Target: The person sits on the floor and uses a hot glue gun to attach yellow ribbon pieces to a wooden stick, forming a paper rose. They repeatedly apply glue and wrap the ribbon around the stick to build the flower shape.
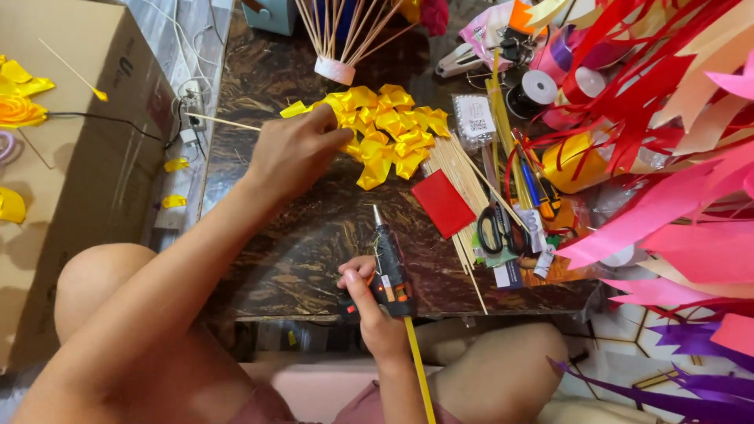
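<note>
While the right hand (377,302) sits at the near edge of the dark table (298,251), I log its fingers wrapped tight around the grip of a black glue gun (390,263), nozzle pointing away from the body and a yellow glue stick (420,369) trailing back from the rear of the gun over the lap. Left hand (294,153) lies beyond the glue gun and to its left, fingers bent and pinched together on the edge of a heap of folded yellow ribbon pieces (389,133); a thin wooden skewer (224,122) pokes out from under that hand toward the left. I cannot tell whether the fingers grip the skewer itself or only ribbon. Just right of the glue gun's nozzle lies a flat red square (444,202), touching a bundle of loose wooden sticks (463,180). Further right of the gun, black-handled scissors (495,228) rest among the sticks. Beyond the ribbon heap, a fan of sticks stands in a white base (335,69). Far right of the gun, pink and red paper strips (675,196) crowd the frame, with ribbon spools (538,86) behind them. Left of the gun, past the table edge, a cardboard box (71,157) carries more yellow ribbon pieces.
</note>
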